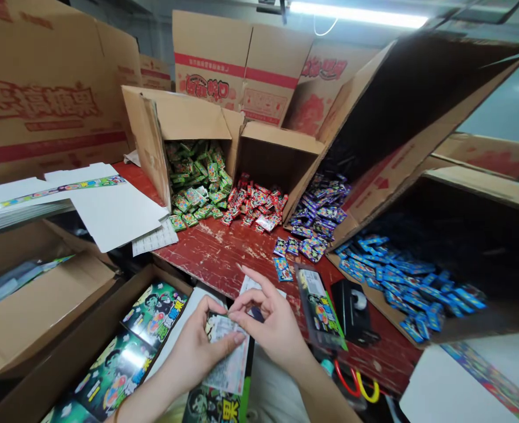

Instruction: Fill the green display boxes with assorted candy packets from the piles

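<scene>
My left hand [204, 338] is closed around a dark green printed candy box [215, 405] near my lap, with the thumb across a pale printed label [231, 367] on its face. My right hand [270, 320] meets it at the box's upper edge. Its thumb and index finger are pinched together there, and the other fingers are raised. What the pinch holds is hidden. A small dark piece [256, 314] shows beside the right fingers; its kind is unclear. White paper [249, 285] lies on the table edge behind the right hand.
Cartons on the red table [198, 249] spill green [198, 202], red [259, 205], purple [319, 205] and blue candy packets [409, 282]. A clear-covered pack [319, 305] and black tape dispenser [351, 311] sit right. An open carton [34, 346] holds printed boxes [156, 311]; white card [114, 214] is left.
</scene>
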The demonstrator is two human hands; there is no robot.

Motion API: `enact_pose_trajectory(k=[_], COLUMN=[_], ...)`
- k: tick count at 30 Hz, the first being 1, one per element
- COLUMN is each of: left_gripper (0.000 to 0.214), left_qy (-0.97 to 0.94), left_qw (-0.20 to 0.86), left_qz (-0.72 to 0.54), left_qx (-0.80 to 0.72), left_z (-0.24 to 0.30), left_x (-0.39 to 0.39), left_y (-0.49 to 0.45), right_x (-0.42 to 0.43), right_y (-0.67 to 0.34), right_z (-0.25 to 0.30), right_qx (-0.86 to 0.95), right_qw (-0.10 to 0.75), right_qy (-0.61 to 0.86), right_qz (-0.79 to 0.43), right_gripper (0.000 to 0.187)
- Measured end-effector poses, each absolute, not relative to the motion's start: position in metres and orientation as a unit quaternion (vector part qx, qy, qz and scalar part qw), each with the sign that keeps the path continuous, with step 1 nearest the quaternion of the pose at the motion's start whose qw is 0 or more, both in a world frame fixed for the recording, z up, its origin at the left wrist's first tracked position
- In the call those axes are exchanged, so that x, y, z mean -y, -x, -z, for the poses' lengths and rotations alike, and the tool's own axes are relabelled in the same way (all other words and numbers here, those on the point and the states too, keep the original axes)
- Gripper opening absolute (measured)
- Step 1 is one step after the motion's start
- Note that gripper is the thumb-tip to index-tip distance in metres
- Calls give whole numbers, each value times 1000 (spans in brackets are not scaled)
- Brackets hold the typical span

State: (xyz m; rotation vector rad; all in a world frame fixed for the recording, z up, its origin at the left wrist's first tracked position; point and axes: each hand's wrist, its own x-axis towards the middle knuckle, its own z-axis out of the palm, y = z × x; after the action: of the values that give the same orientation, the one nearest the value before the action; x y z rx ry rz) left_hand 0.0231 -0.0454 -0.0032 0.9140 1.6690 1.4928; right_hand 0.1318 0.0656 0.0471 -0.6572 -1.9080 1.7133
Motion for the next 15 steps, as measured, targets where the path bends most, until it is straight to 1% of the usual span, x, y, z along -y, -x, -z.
enact_pose_trajectory(k=[4, 8, 11, 13, 15], left_gripper=[36, 41, 50, 59, 66], left_qy=[-356, -343, -321, -304, -290], left_qw=[359, 360, 414, 443, 445], left_qz=[-587, -597, -607, -614, -614], left_qx=[-632, -629, -598, -579, -584], left_z=[2, 0, -2, -6, -11], left_x=[47, 49, 48, 46, 43], left_y=[-26, -30, -34, -36, -36], right_x=[-64, -68, -73, -76, -81], right_y=[-131, -129, -129, -130, -134], right_z=[-43, -37, -30, -25, -20], right_qx=[681, 568, 489, 485, 524], right_qw=[241, 199, 146, 120, 100], right_qy=[263, 261, 256, 256, 242], right_qz=[-640, -755, -821, -828, -810], right_gripper=[69, 77, 71, 64, 64])
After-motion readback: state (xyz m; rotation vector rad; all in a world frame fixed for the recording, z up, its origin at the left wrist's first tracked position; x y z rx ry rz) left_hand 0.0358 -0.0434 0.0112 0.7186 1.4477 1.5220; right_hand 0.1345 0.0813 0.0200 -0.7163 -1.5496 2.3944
